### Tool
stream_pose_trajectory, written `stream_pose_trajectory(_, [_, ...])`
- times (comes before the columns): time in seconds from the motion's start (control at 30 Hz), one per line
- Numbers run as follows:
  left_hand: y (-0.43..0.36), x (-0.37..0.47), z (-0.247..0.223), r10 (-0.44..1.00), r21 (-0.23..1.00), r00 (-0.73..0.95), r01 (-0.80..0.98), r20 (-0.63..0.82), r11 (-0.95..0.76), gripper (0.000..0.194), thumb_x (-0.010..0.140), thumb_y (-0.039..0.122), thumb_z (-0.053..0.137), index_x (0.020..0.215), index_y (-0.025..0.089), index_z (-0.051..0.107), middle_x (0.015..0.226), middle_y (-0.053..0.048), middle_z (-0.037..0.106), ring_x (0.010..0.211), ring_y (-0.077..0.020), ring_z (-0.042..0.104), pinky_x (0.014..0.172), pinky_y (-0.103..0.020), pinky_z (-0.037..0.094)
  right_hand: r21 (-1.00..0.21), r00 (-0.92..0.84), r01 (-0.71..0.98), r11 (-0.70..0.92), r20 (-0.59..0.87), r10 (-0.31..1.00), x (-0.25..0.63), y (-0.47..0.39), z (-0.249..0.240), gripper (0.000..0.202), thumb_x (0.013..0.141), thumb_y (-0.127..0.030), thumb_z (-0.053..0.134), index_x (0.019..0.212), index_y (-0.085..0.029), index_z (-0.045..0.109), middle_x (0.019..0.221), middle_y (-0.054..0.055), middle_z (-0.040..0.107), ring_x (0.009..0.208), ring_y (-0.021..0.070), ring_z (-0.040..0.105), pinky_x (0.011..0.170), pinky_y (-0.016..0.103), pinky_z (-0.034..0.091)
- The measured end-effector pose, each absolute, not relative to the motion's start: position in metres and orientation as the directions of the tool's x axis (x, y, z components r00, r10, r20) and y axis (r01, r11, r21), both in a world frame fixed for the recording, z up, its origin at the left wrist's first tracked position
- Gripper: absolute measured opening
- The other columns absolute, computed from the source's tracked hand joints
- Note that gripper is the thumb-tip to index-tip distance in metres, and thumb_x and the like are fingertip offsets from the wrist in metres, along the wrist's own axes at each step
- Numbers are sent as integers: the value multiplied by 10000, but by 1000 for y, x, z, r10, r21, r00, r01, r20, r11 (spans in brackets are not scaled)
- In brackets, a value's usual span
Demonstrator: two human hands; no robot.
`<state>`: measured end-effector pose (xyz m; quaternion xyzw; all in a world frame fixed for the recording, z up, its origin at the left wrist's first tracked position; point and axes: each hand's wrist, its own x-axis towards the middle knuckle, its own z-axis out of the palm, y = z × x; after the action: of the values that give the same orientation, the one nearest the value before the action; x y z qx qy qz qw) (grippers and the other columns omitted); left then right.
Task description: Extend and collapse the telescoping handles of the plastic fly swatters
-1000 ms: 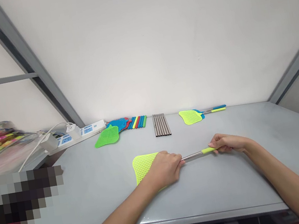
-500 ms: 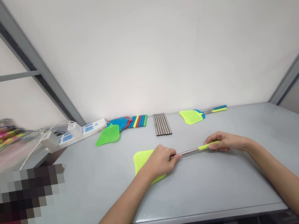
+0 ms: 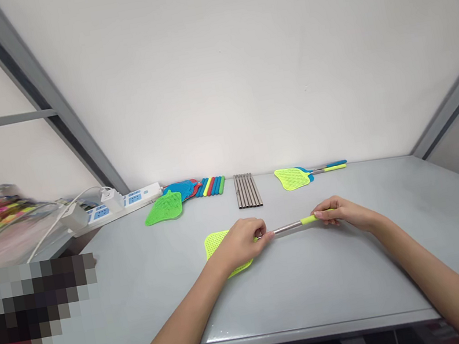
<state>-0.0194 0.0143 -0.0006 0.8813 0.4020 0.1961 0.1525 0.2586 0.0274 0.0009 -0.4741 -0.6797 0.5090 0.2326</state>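
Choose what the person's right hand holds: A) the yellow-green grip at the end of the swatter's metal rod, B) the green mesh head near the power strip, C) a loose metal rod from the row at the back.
A: the right hand pinches the yellow-green grip, and the left hand holds the other end at the mesh head.

both forearms are bare to the frame edge, with no sleeves, gloves, rings or watch.
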Motion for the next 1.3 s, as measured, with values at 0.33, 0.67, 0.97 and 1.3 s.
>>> stream_pose_trajectory(0.33, [18, -23, -1, 780, 454, 567, 641, 263, -619, 267, 820, 389, 384, 783, 190, 558, 794, -28, 532, 782, -162, 491, 721, -277, 383, -906, -463, 423, 31, -186, 866, 260, 29, 0, 322, 734, -433, 527, 586, -148, 520, 563, -17, 389, 519, 93, 319, 491, 246, 234])
stream_pose_trajectory(0.67, [16, -23, -3, 784, 467, 571, 639, 245, -611, 250, 822, 372, 390, 783, 188, 554, 792, -27, 524, 794, -163, 486, 701, -271, 395, -862, -446, 507, -5, -267, 854, 260, 32, -4, 346, 703, -488, 530, 628, -151, 557, 571, -9, 431, 504, 92, 322, 489, 242, 260])
stream_pose_trajectory(0.97, [16, -24, -2, 785, 476, 577, 637, 226, -606, 258, 805, 406, 412, 783, 192, 555, 804, -29, 522, 795, -166, 484, 704, -277, 400, -861, -432, 508, -11, -266, 862, 258, 29, -1, 340, 695, -486, 535, 620, -155, 558, 575, -6, 429, 519, 101, 322, 495, 243, 260])
stream_pose_trajectory(1.3, [19, -25, -1, 798, 439, 504, 666, 331, -603, 243, 805, 375, 415, 944, 210, 526, 955, -44, 514, 932, -189, 473, 811, -317, 385, -897, -393, 438, 53, -139, 909, 268, 31, -4, 328, 680, -460, 568, 559, -158, 530, 696, 27, 505, 572, 115, 349, 510, 249, 290])
